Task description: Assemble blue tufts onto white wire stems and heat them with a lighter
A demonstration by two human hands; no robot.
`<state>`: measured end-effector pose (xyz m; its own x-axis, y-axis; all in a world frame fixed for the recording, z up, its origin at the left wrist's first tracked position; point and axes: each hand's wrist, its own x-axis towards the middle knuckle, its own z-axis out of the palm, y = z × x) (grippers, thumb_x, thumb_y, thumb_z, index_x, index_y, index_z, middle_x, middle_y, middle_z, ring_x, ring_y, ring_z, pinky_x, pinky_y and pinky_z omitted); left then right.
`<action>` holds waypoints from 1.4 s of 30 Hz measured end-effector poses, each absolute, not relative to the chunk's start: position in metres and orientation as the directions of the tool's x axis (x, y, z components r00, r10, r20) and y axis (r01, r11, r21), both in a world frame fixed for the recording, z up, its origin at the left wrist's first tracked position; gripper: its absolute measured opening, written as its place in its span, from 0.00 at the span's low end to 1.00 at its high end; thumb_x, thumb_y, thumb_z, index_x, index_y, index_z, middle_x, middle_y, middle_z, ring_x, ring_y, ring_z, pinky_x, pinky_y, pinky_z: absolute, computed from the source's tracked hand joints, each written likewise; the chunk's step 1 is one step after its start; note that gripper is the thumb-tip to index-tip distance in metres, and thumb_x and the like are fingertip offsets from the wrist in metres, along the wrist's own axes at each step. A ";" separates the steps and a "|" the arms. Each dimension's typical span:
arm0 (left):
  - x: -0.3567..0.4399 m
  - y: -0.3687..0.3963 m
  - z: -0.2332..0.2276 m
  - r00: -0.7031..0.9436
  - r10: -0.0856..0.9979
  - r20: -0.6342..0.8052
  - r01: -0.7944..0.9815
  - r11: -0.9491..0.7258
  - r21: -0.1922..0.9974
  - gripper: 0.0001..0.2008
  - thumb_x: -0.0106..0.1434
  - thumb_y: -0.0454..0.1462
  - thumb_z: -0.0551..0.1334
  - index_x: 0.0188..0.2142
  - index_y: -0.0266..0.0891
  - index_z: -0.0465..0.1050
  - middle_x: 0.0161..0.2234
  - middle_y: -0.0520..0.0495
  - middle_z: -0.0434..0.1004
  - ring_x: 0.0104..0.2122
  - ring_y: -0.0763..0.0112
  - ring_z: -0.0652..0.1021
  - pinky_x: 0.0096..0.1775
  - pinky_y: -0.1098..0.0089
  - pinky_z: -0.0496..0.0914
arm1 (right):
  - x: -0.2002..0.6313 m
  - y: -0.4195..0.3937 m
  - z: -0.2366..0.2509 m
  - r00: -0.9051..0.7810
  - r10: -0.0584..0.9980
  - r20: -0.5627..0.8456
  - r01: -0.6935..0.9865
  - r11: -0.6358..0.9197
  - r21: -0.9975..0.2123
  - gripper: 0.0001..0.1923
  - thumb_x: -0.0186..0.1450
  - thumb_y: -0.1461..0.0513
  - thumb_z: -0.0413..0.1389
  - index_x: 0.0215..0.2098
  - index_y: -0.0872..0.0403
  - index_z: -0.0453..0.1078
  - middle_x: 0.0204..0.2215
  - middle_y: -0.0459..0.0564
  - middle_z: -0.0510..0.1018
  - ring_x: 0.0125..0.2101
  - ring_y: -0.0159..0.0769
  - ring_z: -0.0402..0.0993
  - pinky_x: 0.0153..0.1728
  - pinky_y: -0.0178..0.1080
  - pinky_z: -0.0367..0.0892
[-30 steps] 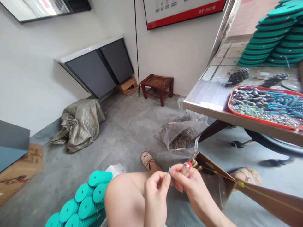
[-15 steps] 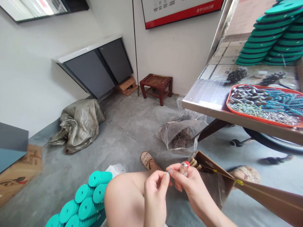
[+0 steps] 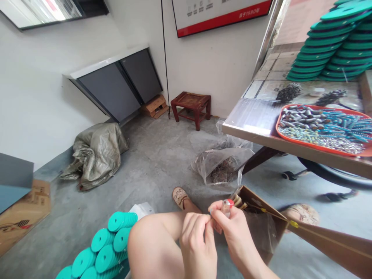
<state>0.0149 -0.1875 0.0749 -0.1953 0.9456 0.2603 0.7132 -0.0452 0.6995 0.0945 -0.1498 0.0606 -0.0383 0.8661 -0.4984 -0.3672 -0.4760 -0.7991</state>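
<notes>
My hands meet low in the middle of the view, above the open cardboard box and beside my bare knee. My right hand (image 3: 234, 224) is closed around a small cylinder with a red end (image 3: 227, 206), its exact kind unclear. A tiny bluish bit (image 3: 210, 211) shows at the right thumb and fingertip. Turned back-side up, my left hand (image 3: 199, 238) has its fingers curled and pinched against the right fingertips; whatever lies in that pinch is hidden. The cardboard box (image 3: 267, 197) stands just right of and below the hands.
On the table (image 3: 244, 120) at right lies an orange tray (image 3: 280, 133) of small metal and blue parts, with stacked green discs (image 3: 325, 48) behind. More green discs (image 3: 106, 257) stand at lower left. A plastic bag (image 3: 206, 176), wooden stool (image 3: 192, 101) and crumpled sack (image 3: 101, 149) occupy the floor.
My left hand has rolled over so its back faces up, and has shifted slightly right. My right hand keeps hold of the red-ended cylinder, almost in place.
</notes>
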 end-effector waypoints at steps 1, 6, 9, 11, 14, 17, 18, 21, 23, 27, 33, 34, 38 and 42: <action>0.016 -0.188 0.074 -0.177 0.947 0.267 0.713 -0.063 0.698 0.10 0.59 0.31 0.55 0.22 0.38 0.68 0.22 0.49 0.71 0.25 0.74 0.71 0.30 0.76 0.63 | 0.095 -0.149 0.058 -0.006 0.870 -0.494 -0.365 -0.462 -0.808 0.08 0.47 0.61 0.58 0.20 0.58 0.65 0.13 0.41 0.58 0.17 0.25 0.51 0.19 0.32 0.48; 0.018 -0.189 0.070 -0.279 0.960 0.033 0.457 0.103 0.883 0.11 0.59 0.38 0.56 0.22 0.37 0.67 0.22 0.48 0.69 0.25 0.73 0.69 0.30 0.75 0.63 | 0.105 -0.141 0.055 0.040 0.819 -0.572 -0.532 -0.467 -0.706 0.14 0.49 0.56 0.61 0.26 0.57 0.66 0.12 0.38 0.54 0.16 0.24 0.47 0.18 0.31 0.48; 0.016 -0.187 0.069 -0.346 0.905 -0.246 0.102 0.297 0.950 0.16 0.57 0.46 0.57 0.21 0.36 0.63 0.20 0.50 0.66 0.23 0.74 0.67 0.28 0.76 0.63 | 0.109 -0.145 0.061 -0.127 0.820 -0.558 -0.586 -0.516 -0.625 0.20 0.50 0.53 0.62 0.34 0.58 0.68 0.11 0.37 0.56 0.15 0.25 0.49 0.18 0.31 0.49; 0.016 -0.186 0.069 -0.296 0.900 -0.321 -0.065 0.317 0.946 0.18 0.57 0.47 0.57 0.21 0.36 0.60 0.19 0.51 0.65 0.24 0.75 0.67 0.29 0.76 0.63 | 0.109 -0.151 0.064 -0.215 0.812 -0.543 -0.542 -0.561 -0.625 0.22 0.50 0.53 0.62 0.36 0.60 0.68 0.11 0.38 0.57 0.15 0.24 0.51 0.19 0.31 0.50; 0.018 -0.185 0.072 -0.221 0.915 -0.337 -0.153 0.308 0.939 0.17 0.58 0.47 0.56 0.22 0.36 0.61 0.18 0.50 0.67 0.23 0.74 0.68 0.30 0.75 0.63 | 0.104 -0.159 0.067 -0.257 0.809 -0.528 -0.498 -0.579 -0.645 0.21 0.48 0.54 0.64 0.32 0.62 0.68 0.11 0.39 0.59 0.15 0.23 0.52 0.19 0.30 0.48; 0.020 -0.184 0.074 -0.231 0.916 -0.328 -0.134 0.304 0.943 0.18 0.58 0.47 0.57 0.21 0.36 0.62 0.18 0.49 0.68 0.23 0.74 0.69 0.29 0.74 0.64 | 0.101 -0.161 0.068 -0.262 0.818 -0.512 -0.506 -0.569 -0.648 0.19 0.50 0.54 0.63 0.30 0.61 0.68 0.13 0.40 0.60 0.15 0.22 0.52 0.18 0.30 0.47; 0.021 -0.184 0.074 -0.237 0.914 -0.330 -0.127 0.307 0.943 0.18 0.58 0.47 0.57 0.21 0.36 0.62 0.18 0.49 0.68 0.23 0.74 0.69 0.29 0.74 0.64 | 0.100 -0.161 0.068 -0.264 0.820 -0.507 -0.508 -0.565 -0.650 0.18 0.50 0.54 0.63 0.29 0.61 0.68 0.12 0.40 0.60 0.15 0.22 0.52 0.18 0.30 0.47; 0.021 -0.185 0.075 -0.243 0.910 -0.336 -0.127 0.314 0.941 0.19 0.57 0.48 0.58 0.20 0.35 0.62 0.19 0.49 0.68 0.23 0.73 0.69 0.29 0.74 0.64 | 0.100 -0.159 0.068 -0.261 0.834 -0.486 -0.506 -0.547 -0.667 0.18 0.50 0.53 0.63 0.26 0.61 0.67 0.12 0.40 0.59 0.15 0.22 0.51 0.18 0.30 0.46; 0.020 -0.186 0.074 -0.247 0.907 -0.342 -0.146 0.314 0.938 0.19 0.56 0.48 0.58 0.20 0.35 0.62 0.19 0.48 0.68 0.24 0.73 0.69 0.29 0.74 0.64 | 0.101 -0.158 0.069 -0.255 0.840 -0.479 -0.501 -0.538 -0.678 0.19 0.49 0.52 0.63 0.24 0.61 0.67 0.12 0.40 0.59 0.15 0.22 0.51 0.17 0.30 0.46; 0.020 -0.187 0.073 -0.223 0.899 -0.378 -0.273 0.314 0.909 0.19 0.56 0.47 0.60 0.20 0.35 0.62 0.20 0.48 0.68 0.27 0.72 0.70 0.30 0.74 0.64 | 0.100 -0.155 0.070 -0.245 0.841 -0.483 -0.492 -0.537 -0.685 0.21 0.47 0.51 0.64 0.24 0.61 0.68 0.11 0.40 0.59 0.14 0.22 0.51 0.17 0.30 0.46; 0.020 -0.184 0.075 -0.156 0.850 -0.502 -0.541 0.352 0.764 0.14 0.53 0.41 0.64 0.21 0.34 0.65 0.23 0.48 0.68 0.27 0.75 0.70 0.32 0.75 0.64 | 0.100 -0.156 0.070 -0.224 0.840 -0.494 -0.490 -0.535 -0.688 0.21 0.46 0.52 0.65 0.28 0.60 0.70 0.12 0.41 0.62 0.14 0.22 0.53 0.17 0.30 0.47; 0.020 -0.184 0.076 -0.146 0.849 -0.507 -0.562 0.351 0.749 0.13 0.53 0.41 0.64 0.21 0.34 0.66 0.23 0.48 0.68 0.27 0.76 0.70 0.32 0.76 0.64 | 0.100 -0.156 0.071 -0.218 0.843 -0.493 -0.489 -0.531 -0.692 0.20 0.46 0.53 0.65 0.28 0.60 0.70 0.12 0.42 0.62 0.14 0.22 0.53 0.17 0.30 0.47; 0.020 -0.185 0.075 -0.149 0.849 -0.506 -0.561 0.349 0.751 0.12 0.54 0.40 0.63 0.22 0.33 0.67 0.23 0.49 0.67 0.27 0.76 0.69 0.32 0.76 0.64 | 0.101 -0.156 0.073 -0.221 0.847 -0.484 -0.489 -0.525 -0.696 0.19 0.47 0.52 0.64 0.24 0.60 0.69 0.11 0.41 0.59 0.14 0.22 0.53 0.17 0.30 0.47; 0.021 -0.186 0.074 -0.180 0.858 -0.481 -0.507 0.338 0.793 0.14 0.55 0.41 0.62 0.21 0.33 0.64 0.22 0.50 0.64 0.26 0.77 0.67 0.31 0.76 0.63 | 0.101 -0.156 0.070 -0.264 0.840 -0.474 -0.510 -0.538 -0.671 0.19 0.50 0.52 0.63 0.25 0.60 0.68 0.11 0.41 0.60 0.15 0.23 0.53 0.17 0.30 0.47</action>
